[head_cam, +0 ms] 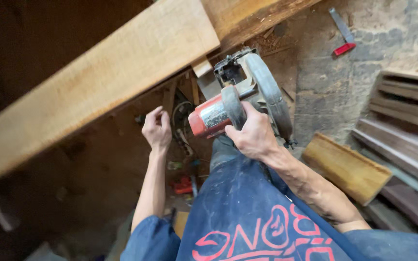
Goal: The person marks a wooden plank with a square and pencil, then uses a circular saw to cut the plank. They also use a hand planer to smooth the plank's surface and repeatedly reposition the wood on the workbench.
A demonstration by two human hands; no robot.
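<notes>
My right hand grips the handle of a red and grey circular saw, held in the air below the end of a long pale wooden plank. The saw's round blade guard faces right. My left hand hangs just under the plank's lower edge with its fingers loosely curled and nothing in it. A second, darker board lies under the plank's far end.
A short wooden block lies on the floor at right, beside a stack of boards. A red-handled tool lies on the stone floor at top right. Cables, a small red object and wood scraps litter the ground below.
</notes>
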